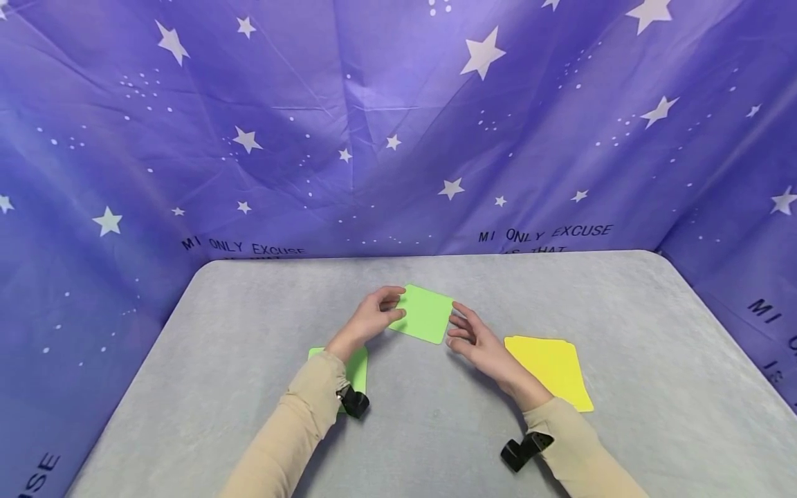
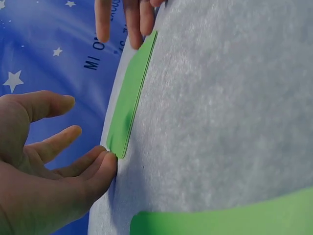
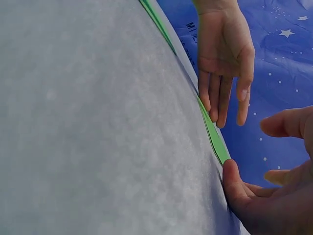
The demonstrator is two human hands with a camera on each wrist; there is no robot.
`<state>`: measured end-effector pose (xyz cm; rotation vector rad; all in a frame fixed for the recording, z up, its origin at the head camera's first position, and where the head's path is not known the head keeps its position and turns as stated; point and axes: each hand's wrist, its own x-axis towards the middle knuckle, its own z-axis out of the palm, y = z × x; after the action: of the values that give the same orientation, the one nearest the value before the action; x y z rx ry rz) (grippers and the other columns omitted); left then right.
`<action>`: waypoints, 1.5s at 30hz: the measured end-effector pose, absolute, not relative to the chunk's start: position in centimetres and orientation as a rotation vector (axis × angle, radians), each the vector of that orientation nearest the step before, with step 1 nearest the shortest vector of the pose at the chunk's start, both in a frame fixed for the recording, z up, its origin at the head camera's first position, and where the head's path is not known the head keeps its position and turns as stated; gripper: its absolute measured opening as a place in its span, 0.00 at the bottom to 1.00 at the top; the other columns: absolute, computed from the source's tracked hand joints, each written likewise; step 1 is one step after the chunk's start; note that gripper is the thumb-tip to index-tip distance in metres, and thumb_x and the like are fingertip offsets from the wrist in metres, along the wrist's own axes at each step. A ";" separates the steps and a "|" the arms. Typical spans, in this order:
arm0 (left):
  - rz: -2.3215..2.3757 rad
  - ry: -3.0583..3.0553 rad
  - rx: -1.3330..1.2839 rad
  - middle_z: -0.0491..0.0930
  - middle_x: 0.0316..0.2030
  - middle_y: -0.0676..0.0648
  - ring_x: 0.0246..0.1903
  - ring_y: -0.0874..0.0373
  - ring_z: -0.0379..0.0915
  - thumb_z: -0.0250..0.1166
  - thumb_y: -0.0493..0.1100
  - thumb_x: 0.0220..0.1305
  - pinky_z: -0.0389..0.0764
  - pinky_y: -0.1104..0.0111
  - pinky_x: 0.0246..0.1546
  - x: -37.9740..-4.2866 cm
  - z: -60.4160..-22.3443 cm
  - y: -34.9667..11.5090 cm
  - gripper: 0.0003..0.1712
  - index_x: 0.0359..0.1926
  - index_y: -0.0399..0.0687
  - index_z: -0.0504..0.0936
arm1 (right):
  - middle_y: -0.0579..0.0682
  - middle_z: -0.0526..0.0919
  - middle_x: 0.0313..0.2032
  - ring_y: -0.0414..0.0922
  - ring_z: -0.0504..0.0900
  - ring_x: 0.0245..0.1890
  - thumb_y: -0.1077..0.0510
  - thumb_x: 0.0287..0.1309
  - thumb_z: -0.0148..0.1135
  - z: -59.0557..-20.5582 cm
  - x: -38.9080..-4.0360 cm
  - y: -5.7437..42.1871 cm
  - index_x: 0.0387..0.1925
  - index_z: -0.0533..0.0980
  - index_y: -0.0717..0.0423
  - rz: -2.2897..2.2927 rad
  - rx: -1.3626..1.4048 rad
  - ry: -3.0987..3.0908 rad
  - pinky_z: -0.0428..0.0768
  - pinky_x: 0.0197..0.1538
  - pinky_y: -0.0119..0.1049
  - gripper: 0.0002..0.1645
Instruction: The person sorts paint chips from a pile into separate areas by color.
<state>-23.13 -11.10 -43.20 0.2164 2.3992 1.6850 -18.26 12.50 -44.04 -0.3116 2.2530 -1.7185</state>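
Flat on the table lies a small stack of green square cards (image 1: 426,315), its edge in the left wrist view showing more than one layer. My left hand (image 1: 372,316) is at its left side, fingers loosely bent and apart, with a fingertip at the near corner in the left wrist view. On the opposite side, my right hand (image 1: 479,346) has spread, relaxed fingers, and one fingertip (image 3: 230,169) meets or nearly meets the stack's edge. Neither hand grips the cards. Another green card or pile (image 1: 358,370) sits partly hidden under the left forearm.
Yellow cards (image 1: 551,366), slightly fanned, lie beside the right wrist and are partly covered by it. The grey table (image 1: 249,304) has rounded back corners. Behind it hangs a purple-blue cloth (image 1: 386,83) with stars. Black straps with small cameras (image 1: 353,401) circle both wrists.
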 end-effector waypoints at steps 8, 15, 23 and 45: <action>1.795 2.316 0.170 0.72 0.57 0.33 0.58 0.40 0.68 0.55 0.30 0.66 0.71 0.55 0.57 -22.6 -43.2 -10.5 0.22 0.61 0.34 0.72 | 0.66 0.57 0.69 0.59 0.66 0.62 0.63 0.64 0.56 -43.8 -18.3 12.6 0.75 0.44 0.59 -1.761 -0.314 2.190 0.71 0.58 0.45 0.45; 1.851 2.304 0.165 0.73 0.56 0.33 0.58 0.41 0.67 0.51 0.28 0.67 0.70 0.55 0.57 -22.4 -43.0 -10.1 0.20 0.59 0.32 0.73 | 0.65 0.58 0.68 0.58 0.68 0.59 0.65 0.63 0.57 -43.8 -18.1 12.8 0.74 0.46 0.59 -1.807 -0.296 2.193 0.74 0.52 0.36 0.44; 1.944 2.232 0.121 0.71 0.57 0.33 0.58 0.41 0.66 0.51 0.28 0.66 0.70 0.55 0.57 -21.7 -42.7 -9.8 0.20 0.58 0.31 0.72 | 0.65 0.62 0.59 0.56 0.75 0.50 0.72 0.57 0.58 -44.1 -18.2 12.4 0.69 0.56 0.63 -1.954 -0.214 2.185 0.76 0.42 0.29 0.39; 2.025 1.995 0.211 0.76 0.50 0.40 0.49 0.54 0.72 0.60 0.25 0.56 0.73 0.62 0.53 -21.0 -43.8 -10.6 0.23 0.56 0.30 0.75 | 0.60 0.68 0.54 0.40 0.75 0.40 0.73 0.54 0.61 -44.5 -17.9 13.2 0.61 0.70 0.65 -1.991 -0.089 2.242 0.74 0.38 0.27 0.30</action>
<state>-21.04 -10.64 -43.79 0.2108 1.9955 2.0248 -17.86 13.21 -44.54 -0.0892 2.2424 -1.9907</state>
